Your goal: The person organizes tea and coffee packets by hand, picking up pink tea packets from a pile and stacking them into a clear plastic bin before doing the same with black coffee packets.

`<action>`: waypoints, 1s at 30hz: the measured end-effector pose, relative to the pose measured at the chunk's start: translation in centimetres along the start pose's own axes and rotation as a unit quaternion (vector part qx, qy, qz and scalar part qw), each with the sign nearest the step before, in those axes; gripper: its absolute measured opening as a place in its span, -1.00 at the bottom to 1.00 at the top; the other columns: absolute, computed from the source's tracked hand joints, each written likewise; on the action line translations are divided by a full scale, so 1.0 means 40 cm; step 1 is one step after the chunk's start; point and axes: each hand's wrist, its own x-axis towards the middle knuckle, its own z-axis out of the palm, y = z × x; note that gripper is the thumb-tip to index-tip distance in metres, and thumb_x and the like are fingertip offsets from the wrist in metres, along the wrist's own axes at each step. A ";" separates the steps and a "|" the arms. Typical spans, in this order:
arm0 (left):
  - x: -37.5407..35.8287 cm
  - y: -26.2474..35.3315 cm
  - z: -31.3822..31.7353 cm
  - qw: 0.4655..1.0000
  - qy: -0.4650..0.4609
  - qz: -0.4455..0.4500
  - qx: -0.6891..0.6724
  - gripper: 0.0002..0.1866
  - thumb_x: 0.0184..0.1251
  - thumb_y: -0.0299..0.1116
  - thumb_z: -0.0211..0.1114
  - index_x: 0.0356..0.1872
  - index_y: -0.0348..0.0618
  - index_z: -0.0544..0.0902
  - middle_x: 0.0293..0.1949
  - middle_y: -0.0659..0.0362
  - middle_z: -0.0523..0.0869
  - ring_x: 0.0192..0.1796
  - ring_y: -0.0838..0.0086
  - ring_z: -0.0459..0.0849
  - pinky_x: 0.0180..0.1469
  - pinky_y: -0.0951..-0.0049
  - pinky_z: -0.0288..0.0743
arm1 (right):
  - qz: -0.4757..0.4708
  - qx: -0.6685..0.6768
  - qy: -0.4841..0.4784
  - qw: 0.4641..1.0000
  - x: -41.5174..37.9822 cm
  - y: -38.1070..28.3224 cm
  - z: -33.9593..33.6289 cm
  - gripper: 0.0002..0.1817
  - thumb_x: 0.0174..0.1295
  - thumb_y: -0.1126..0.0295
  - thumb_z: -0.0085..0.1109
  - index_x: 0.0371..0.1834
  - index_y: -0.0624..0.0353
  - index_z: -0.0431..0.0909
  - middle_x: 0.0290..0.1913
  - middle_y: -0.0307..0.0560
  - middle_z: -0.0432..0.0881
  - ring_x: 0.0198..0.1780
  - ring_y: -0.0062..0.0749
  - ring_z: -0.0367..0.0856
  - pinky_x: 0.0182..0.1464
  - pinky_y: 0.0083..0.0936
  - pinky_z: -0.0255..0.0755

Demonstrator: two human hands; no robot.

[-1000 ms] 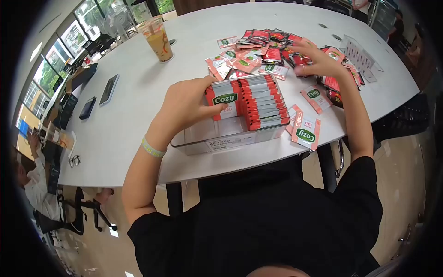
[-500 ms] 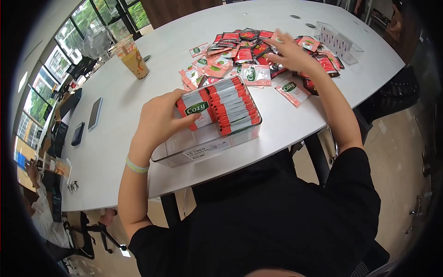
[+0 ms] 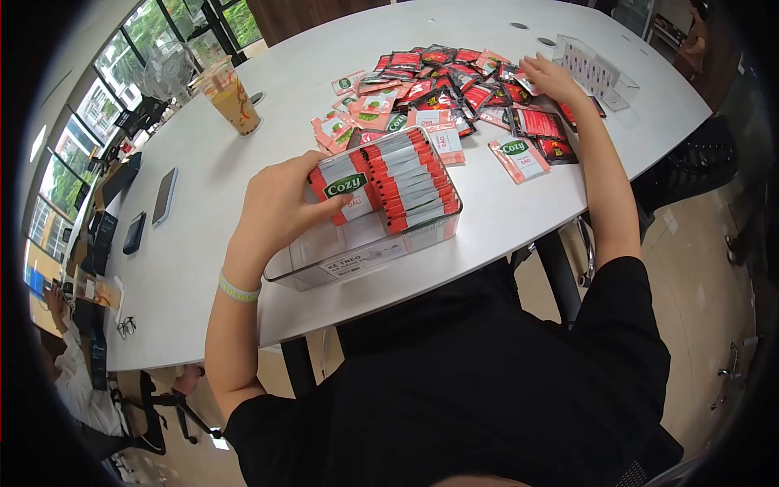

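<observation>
Left hand (image 3: 280,207) grips the packet row (image 3: 389,183) in the box (image 3: 357,252) (keep upright); right hand (image 3: 552,79), open, reaches loose packets (image 3: 454,81).

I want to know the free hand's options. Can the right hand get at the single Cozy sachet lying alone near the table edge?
Probably yes. The right hand rests on the sachet pile, and the lone sachet lies flat and uncovered nearer the person, with only bare table around it.
</observation>
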 end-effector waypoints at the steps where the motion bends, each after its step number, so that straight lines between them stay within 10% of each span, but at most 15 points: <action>1: 0.000 0.000 0.000 1.000 0.003 0.004 0.000 -0.56 -0.12 -0.11 0.34 -0.23 -0.17 0.55 -0.45 0.09 0.63 -0.40 0.27 0.55 -0.33 0.42 0.37 | -0.085 -0.179 -0.029 0.980 0.012 0.019 0.014 -0.40 0.16 -0.16 -0.17 0.21 -0.13 0.28 0.19 0.10 0.33 0.19 -0.06 0.31 0.25 -0.27 0.13; 6: -0.002 -0.008 0.000 1.000 0.014 0.023 0.001 -0.56 -0.11 -0.10 0.33 -0.23 -0.17 0.55 -0.46 0.09 0.61 -0.40 0.27 0.55 -0.33 0.41 0.37 | 0.110 -0.254 -0.008 0.961 0.000 -0.014 0.046 -0.49 0.22 -0.07 -0.25 0.19 -0.16 0.32 0.33 -0.02 0.11 0.36 -0.10 0.03 0.14 0.46 -0.32; 17: -0.002 -0.016 0.000 1.000 0.002 0.020 -0.002 -0.54 -0.11 -0.05 0.32 -0.25 -0.19 0.55 -0.45 0.07 0.61 -0.37 0.23 0.57 -0.31 0.37 0.39 | -0.037 -0.234 -0.051 0.970 -0.034 -0.130 0.079 -0.24 0.00 -0.33 -0.11 0.15 -0.05 0.39 0.40 -0.10 -0.09 0.40 0.00 -0.20 0.19 0.37 -0.32; 25: -0.001 -0.034 0.012 0.998 0.032 0.048 0.011 -0.53 -0.12 -0.04 0.32 -0.23 -0.16 0.55 -0.44 0.07 0.62 -0.35 0.19 0.58 -0.32 0.34 0.41 | -0.045 -0.135 -0.060 0.988 -0.023 -0.054 0.033 -0.40 -0.11 -0.11 0.19 -0.07 0.08 0.56 0.33 0.06 0.11 0.38 0.01 -0.07 0.24 0.17 -0.15; 30: -0.002 -0.030 0.011 0.999 0.030 0.043 0.007 -0.54 -0.11 -0.04 0.32 -0.22 -0.13 0.56 -0.46 0.12 0.62 -0.36 0.23 0.58 -0.33 0.35 0.40 | -0.135 -0.078 -0.016 0.988 -0.029 -0.099 0.057 -0.44 -0.11 0.18 0.15 0.10 -0.25 0.44 0.32 0.07 0.12 0.33 -0.02 0.07 0.29 -0.22 0.01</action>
